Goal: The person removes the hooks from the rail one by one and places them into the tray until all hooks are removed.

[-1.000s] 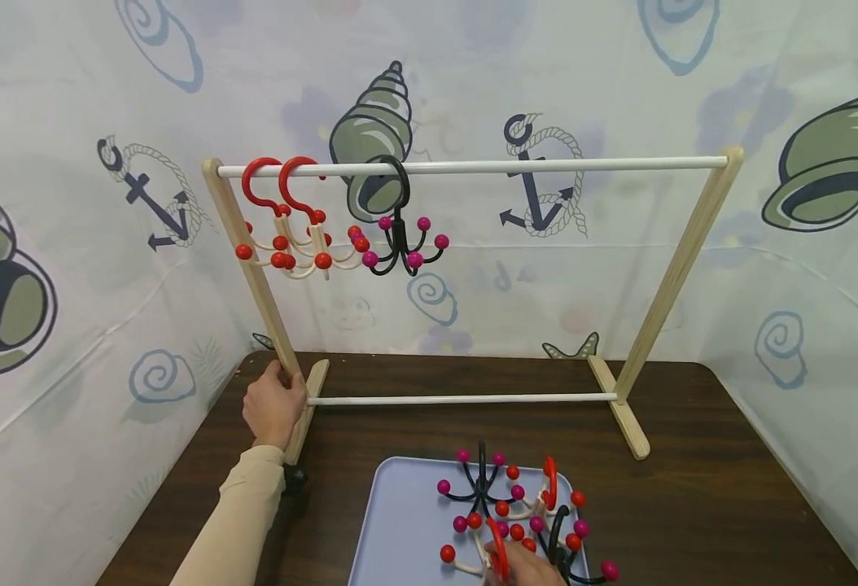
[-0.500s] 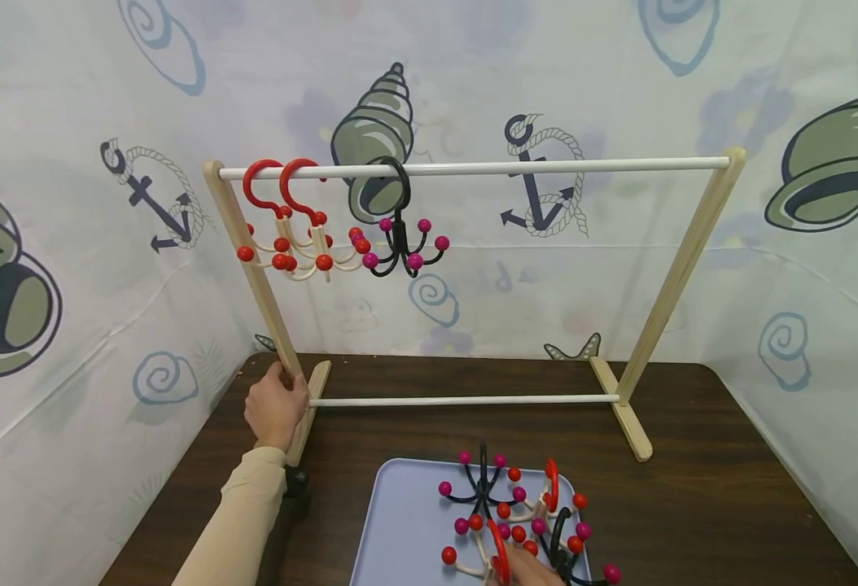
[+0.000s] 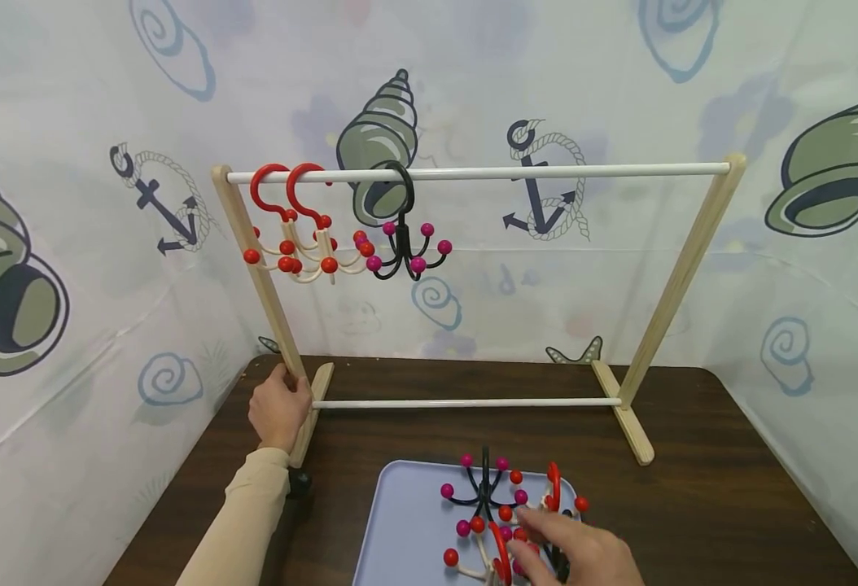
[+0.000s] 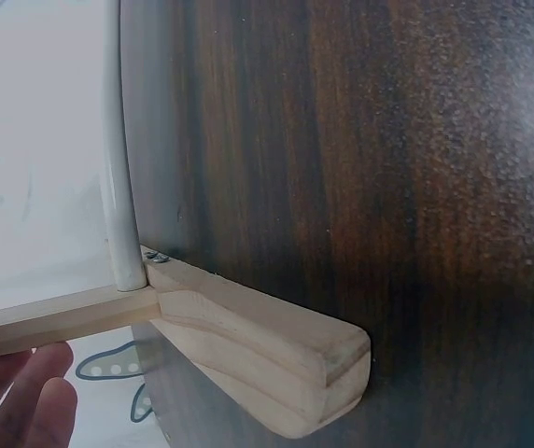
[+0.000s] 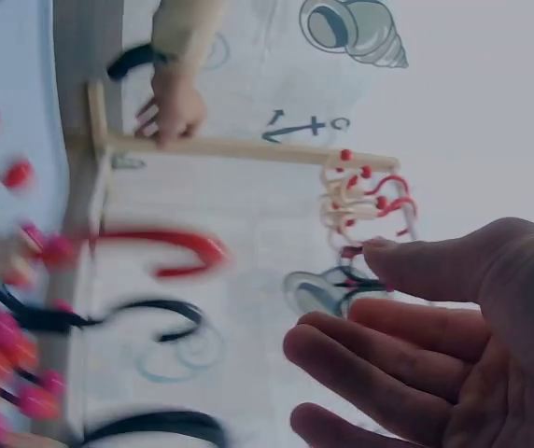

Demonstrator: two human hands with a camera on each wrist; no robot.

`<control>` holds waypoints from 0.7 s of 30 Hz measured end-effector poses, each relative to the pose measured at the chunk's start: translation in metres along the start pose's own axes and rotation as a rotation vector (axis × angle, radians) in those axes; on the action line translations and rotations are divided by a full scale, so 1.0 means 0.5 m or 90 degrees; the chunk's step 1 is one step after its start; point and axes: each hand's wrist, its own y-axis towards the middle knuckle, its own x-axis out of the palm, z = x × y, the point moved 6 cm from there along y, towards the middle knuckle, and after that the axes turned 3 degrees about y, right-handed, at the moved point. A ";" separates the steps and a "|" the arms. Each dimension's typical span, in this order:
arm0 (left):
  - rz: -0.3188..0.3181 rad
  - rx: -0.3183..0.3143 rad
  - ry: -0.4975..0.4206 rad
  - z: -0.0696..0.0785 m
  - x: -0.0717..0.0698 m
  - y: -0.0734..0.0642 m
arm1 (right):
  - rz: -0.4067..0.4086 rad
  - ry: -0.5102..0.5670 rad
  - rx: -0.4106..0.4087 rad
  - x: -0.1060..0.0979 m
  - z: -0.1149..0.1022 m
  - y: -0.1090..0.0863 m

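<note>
My left hand [image 3: 279,409] grips the lower part of the left wooden upright [image 3: 262,281] of a rack; in the left wrist view its fingers [image 4: 48,401] lie against the wood. Over the tray's right part, my right hand [image 3: 579,553] has its fingers apart and holds nothing. Below it on the lilac tray [image 3: 392,529] are multi-armed hangers: a black one [image 3: 484,488] with magenta balls, and cream ones with red hooks, one nearer [image 3: 501,557], one farther [image 3: 554,480]. The hand hides another black one. The right wrist view shows the open palm [image 5: 454,373] beside blurred hooks.
From the rack's white top rod [image 3: 546,172] hang two cream hangers with red hooks [image 3: 304,195] at the left and a black hanger [image 3: 403,240] beside them. A lower rod [image 3: 466,404] joins the feet on the dark wooden table [image 3: 722,488]. A patterned cloth stands behind.
My right hand has come up and to the right from among the hangers on the tray, its fingers now spread. The left hand keeps its grip on the upright. The head view has shifted slightly.
</note>
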 end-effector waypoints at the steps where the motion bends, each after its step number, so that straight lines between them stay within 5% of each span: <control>1: 0.000 0.000 -0.001 0.000 0.001 -0.001 | 0.076 -0.020 -0.041 -0.036 -0.030 0.000; 4: 0.003 0.007 -0.002 0.000 0.002 -0.001 | 0.166 0.000 -0.132 -0.106 -0.092 0.034; 9: 0.006 0.005 -0.001 -0.004 0.000 -0.003 | 0.210 0.049 -0.275 -0.163 -0.141 0.123; 13: 0.001 0.003 0.002 -0.005 0.002 -0.003 | 0.211 0.088 -0.319 -0.195 -0.185 0.206; 21: -0.008 0.001 0.006 -0.001 0.008 0.005 | 0.210 0.104 -0.326 -0.233 -0.277 0.377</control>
